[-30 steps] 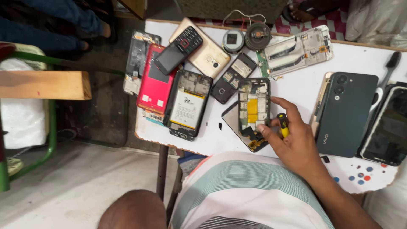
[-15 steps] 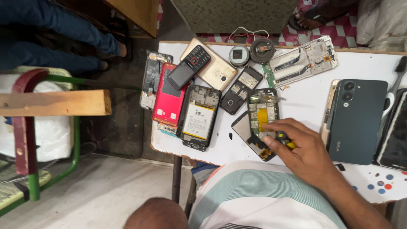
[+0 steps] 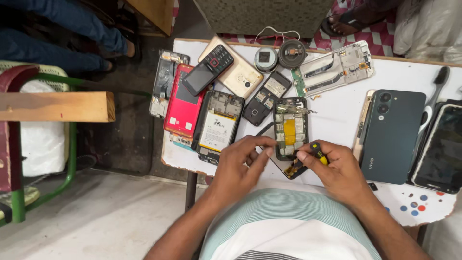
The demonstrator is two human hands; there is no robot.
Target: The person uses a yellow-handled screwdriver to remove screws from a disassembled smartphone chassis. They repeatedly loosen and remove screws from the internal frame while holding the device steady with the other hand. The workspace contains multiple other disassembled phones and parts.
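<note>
While your right hand (image 3: 339, 168) pinches a small yellow-and-black screwdriver (image 3: 315, 153) against the lower end of the opened phone (image 3: 290, 131) lying mid-table, your left hand (image 3: 239, 163) rests curled at its lower left edge, gripping nothing I can make out. You look to be working that end's screws, so keep the tip seated squarely. Left of it, another opened phone's battery (image 3: 217, 132) carries a white label; at the table's (image 3: 337, 103) lower right corner are red and blue dots (image 3: 417, 204).

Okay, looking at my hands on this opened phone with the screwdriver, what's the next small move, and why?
Probably seat the screwdriver tip on a screw at the bottom edge of the opened phone. The right hand holds the tool at that end, and the left hand fingers touch the phone's lower left edge, seemingly bracing it.
</note>
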